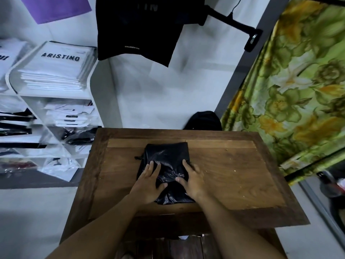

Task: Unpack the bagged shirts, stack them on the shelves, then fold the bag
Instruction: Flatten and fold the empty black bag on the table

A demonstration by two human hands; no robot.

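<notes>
On the wooden table (233,165) before you, the folded black plastic bag (166,156) runs lengthwise away from you. Your left hand (147,184) and right hand (192,182) press flat on its near half, fingers spread, equally close, gripping nothing.

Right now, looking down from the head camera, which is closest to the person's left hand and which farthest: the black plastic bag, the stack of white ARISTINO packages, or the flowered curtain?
1. Black plastic bag: directly under the left hand, on the wooden table.
2. Stack of white ARISTINO packages: on the top shelf, up and to the left.
3. Flowered curtain: far right, beyond the table.
</notes>
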